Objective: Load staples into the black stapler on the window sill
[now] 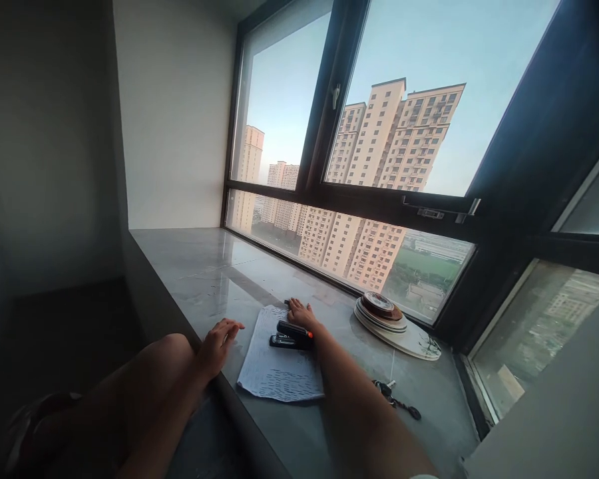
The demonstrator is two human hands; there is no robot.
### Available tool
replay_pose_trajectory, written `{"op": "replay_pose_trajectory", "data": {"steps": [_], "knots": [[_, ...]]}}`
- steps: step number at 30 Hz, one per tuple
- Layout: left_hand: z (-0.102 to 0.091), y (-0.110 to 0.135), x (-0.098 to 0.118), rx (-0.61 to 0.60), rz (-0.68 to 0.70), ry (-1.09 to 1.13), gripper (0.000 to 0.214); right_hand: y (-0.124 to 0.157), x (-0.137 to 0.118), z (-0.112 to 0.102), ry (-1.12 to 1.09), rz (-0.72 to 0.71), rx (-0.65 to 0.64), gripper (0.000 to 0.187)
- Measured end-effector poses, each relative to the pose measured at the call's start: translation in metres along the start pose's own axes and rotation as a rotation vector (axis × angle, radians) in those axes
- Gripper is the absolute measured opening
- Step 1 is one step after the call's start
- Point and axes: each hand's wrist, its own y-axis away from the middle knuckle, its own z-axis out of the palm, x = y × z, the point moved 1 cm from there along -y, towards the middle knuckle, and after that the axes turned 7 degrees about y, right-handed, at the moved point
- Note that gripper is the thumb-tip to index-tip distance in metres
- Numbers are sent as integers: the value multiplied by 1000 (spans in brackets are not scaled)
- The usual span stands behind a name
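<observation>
A handwritten sheet of paper (274, 366) lies on the grey marble window ledge (204, 266). A black stapler (290, 334) with an orange dot rests on the sheet's far right part. My right hand (299, 311) lies flat on the ledge just beyond the stapler, fingers stretched out and holding nothing. My left hand (218, 342) hovers at the ledge's near edge, left of the paper, fingers spread and empty.
A stack of round plates or discs (385, 313) sits on an oval board (419, 342) near the window glass. A bunch of keys (394, 396) lies right of my right forearm. My bare knee (170, 359) is below the ledge edge. Dark window frames rise behind.
</observation>
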Motion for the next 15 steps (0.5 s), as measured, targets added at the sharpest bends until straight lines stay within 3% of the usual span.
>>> {"op": "replay_pose_trajectory", "data": {"steps": [9,15], "knots": [[-8,-3,-2,256,-171,79,45,-30,-95,13,-5,-246,77,59],[-17,-2,-10,239,-287,81,53,-27,-106,17,-38,-303,171,64]]}}
